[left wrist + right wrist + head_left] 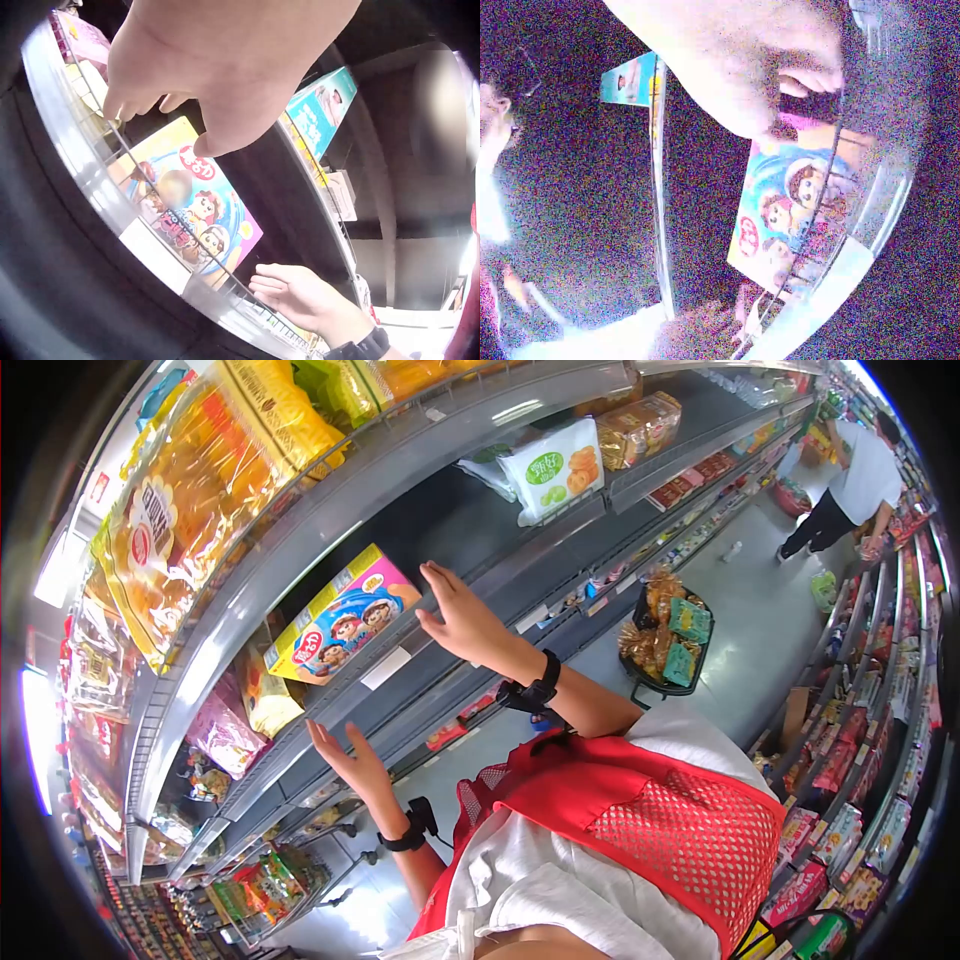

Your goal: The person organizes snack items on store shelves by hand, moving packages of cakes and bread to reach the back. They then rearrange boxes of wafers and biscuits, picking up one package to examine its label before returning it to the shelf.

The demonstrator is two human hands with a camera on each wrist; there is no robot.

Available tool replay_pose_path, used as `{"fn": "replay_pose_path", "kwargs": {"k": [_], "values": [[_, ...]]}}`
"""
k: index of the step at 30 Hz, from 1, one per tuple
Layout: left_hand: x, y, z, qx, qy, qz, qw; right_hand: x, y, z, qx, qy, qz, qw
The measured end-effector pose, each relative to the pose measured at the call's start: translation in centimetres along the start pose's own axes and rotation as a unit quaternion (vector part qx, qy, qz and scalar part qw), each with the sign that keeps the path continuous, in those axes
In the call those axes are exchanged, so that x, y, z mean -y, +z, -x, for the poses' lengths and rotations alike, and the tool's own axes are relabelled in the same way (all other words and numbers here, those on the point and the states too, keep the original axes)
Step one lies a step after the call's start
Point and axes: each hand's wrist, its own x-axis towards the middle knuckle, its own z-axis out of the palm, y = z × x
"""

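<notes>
A yellow, blue and pink carton with cartoon figures (pixel 345 622) stands on a shelf behind a low wire rail. My right hand (pixel 470 622) is at the carton's right end, fingers extended and nothing in its grasp. Off the carton's left end, in front of the shelf edge, is my left hand (pixel 358 768), with thumb and fingers spread apart. In the left wrist view the left hand (pixel 217 67) overlaps the top of the carton (pixel 199 202), while the right hand (pixel 304 296) shows flat beyond its other end. The right wrist view is grainy, with the right hand (pixel 742 60) over the carton (pixel 780 202).
Left of the carton lie a yellow bag (pixel 270 690) and a purple bag (pixel 228 730). A white cracker bag (pixel 553 470) sits farther right on the shelf. A black basket (pixel 655 680) of packaged goods stands on the floor. Another person (pixel 855 475) is in the aisle.
</notes>
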Motion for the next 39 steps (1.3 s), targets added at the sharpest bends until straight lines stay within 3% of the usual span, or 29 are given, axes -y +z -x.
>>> {"fn": "replay_pose_path", "kwargs": {"k": [4, 8, 16, 27, 31, 34, 37, 39], "values": [[1.9, -0.2, 3.9, 0.024, -0.02, 0.014, 0.999, 0.3, -2.5, 2.8, 0.01, 0.014, 0.053, 0.998], [0.4, 2.1, 5.7, 0.061, -0.013, 0.058, 0.996, 0.3, -5.7, 4.4, 0.022, 0.003, 0.116, 0.993], [-7.7, 9.0, 4.5, 0.186, 0.04, 0.077, 0.979, -3.1, -13.6, 4.2, -0.069, 0.024, 0.126, 0.989], [-15.8, 24.8, -0.1, 0.196, 0.089, 0.087, 0.973, -14.4, -24.9, -4.5, -0.203, 0.005, 0.076, 0.976], [-17.7, 31.5, -2.6, 0.214, 0.073, 0.079, 0.971, -18.1, -27.2, -8.0, -0.146, 0.065, -0.034, 0.987], [-17.9, 34.6, -4.2, 0.216, 0.066, 0.013, 0.974, -19.7, -28.9, -10.0, -0.041, 0.094, -0.076, 0.992], [-18.3, 36.1, -5.9, 0.302, -0.05, 0.11, 0.946, -19.8, -30.5, -11.9, 0.037, 0.097, -0.093, 0.99], [-19.2, 36.7, -6.0, 0.301, -0.065, 0.1, 0.946, -20.5, -31.1, -13.0, 0.084, 0.099, -0.075, 0.989]]}}
